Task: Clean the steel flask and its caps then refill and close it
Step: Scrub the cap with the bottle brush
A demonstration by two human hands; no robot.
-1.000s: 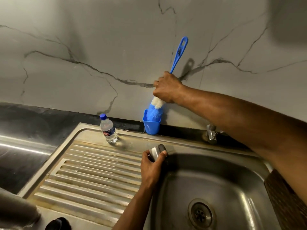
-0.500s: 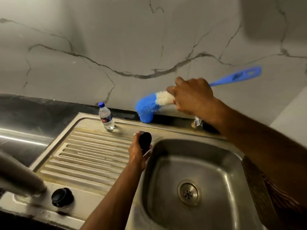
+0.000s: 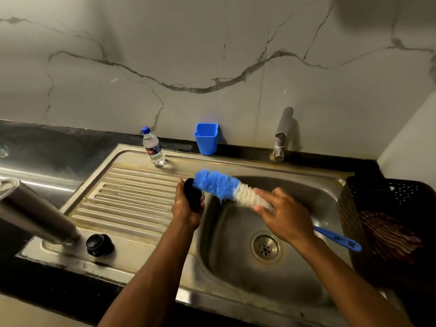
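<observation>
My left hand (image 3: 187, 208) grips a flask cap (image 3: 192, 193) with its dark inside turned up, held over the left rim of the sink basin (image 3: 236, 267). My right hand (image 3: 285, 217) holds a blue and white bottle brush (image 3: 226, 187) near the base of its bristles; the blue bristle tip touches the cap. The brush's blue handle (image 3: 337, 238) sticks out behind my right hand. The steel flask (image 3: 30, 215) stands on the drainboard at the near left. A black inner cap (image 3: 99, 244) lies beside its base.
A small water bottle (image 3: 153, 147) stands at the back of the ribbed drainboard (image 3: 132, 199). A blue brush holder (image 3: 206, 138) hangs on the wall, with the tap (image 3: 282, 135) to its right. A dark perforated basket (image 3: 389, 220) holding cloth sits right of the sink.
My right hand lifted the brush out of the blue holder and brought it down over the sink. The bristle tip now meets the cap, which my left hand turned dark side up.
</observation>
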